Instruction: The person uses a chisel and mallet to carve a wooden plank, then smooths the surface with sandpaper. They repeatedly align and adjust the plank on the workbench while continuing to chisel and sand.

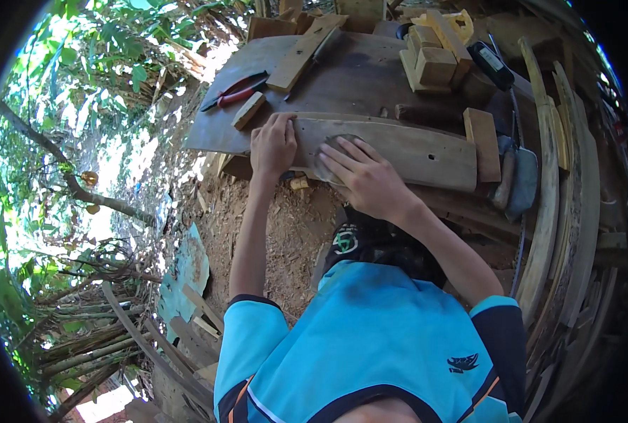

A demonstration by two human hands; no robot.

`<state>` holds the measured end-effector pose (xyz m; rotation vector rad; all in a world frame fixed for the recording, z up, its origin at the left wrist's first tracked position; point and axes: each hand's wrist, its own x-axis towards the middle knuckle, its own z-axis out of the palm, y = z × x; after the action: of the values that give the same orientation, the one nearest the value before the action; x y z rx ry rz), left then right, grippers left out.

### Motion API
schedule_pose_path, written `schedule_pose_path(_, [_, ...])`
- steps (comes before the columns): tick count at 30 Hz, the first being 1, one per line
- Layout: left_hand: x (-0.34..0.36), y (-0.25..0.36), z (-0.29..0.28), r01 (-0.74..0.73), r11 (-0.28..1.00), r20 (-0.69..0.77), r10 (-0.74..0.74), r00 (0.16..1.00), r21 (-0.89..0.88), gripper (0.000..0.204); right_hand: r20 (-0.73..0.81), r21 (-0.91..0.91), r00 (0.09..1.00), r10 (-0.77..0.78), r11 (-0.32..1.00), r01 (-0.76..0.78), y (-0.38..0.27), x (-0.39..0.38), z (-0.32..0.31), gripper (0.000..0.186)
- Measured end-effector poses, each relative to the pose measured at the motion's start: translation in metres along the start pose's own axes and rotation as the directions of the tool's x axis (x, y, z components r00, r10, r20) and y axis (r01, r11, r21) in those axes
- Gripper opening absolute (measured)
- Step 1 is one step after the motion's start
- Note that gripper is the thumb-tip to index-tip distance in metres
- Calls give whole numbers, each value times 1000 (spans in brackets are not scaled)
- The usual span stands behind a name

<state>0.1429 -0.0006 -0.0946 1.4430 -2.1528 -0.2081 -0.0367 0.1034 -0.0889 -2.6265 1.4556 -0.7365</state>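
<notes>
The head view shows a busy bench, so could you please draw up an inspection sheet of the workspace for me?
Surface: dark brown tabletop, scuffed.
Work in hand: wooden board with a small dark hole, lying along the near side; round dark pad on it.
Clutter: red-handled pliers, small wood block, stacked wooden blocks, black object.
Hands: left hand has its grip curled over the board's left end; right hand lies spread on the pad.
Cables: nothing seen for certain.
Surroundings: greenery left, bare earth near side, long planks right.
</notes>
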Motion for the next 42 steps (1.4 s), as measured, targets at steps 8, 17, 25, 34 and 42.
schedule_pose_path(8, [10,-5,0,-18,1000,9,18,1000,-20,24,-3,-87,1000,1,996,-1,1,1,10,50])
schedule_pose_path(17, [8,-8,-2,-14,1000,34,15,999,-27,25,50,-140,998,23,990,-16,-1,16,15,50])
schedule_pose_path(25, [-1,-3,4,36,999,-17,-35,999,38,23,-158,-337,859,487,791,-511,40,-80,-51,49])
schedule_pose_path(34, [2,-2,3,51,999,36,-51,998,19,23,-15,-244,867,498,839,-486,36,-102,-73,58])
schedule_pose_path(42, [2,3,3,59,998,21,-59,998,35,24,38,-270,923,382,894,-359,55,-90,-75,61])
